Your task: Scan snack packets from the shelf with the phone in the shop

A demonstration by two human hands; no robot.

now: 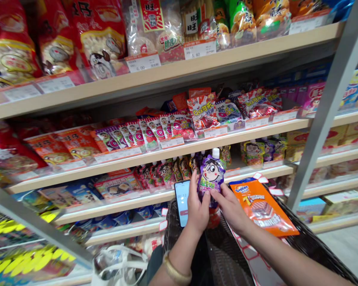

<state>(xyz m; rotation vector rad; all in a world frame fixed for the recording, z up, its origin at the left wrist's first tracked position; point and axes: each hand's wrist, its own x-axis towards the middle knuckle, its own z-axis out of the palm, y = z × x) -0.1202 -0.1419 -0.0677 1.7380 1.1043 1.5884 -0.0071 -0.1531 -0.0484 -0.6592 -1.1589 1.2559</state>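
A purple spouted jelly pouch (212,174) with a cartoon face and a white cap stands upright between my two hands. My left hand (195,202) grips its left side, the thumb pressed on the lower front. From the right, my right hand (228,204) closes on the lower edge, its thumb near the left one. Just left of my left hand is a phone (181,202) with a lit blue screen. Below my hands lies a dark woven basket (313,246). An orange Ovaltine packet (262,206) rests in it, right of my right hand.
Shelves of packaged snacks rise ahead, with similar pouches (167,171) on a lower shelf (113,208) behind my hands. Grey shelf posts (328,103) stand at right and left. A white bag (119,264) hangs at lower left. Floor (343,250) shows at lower right.
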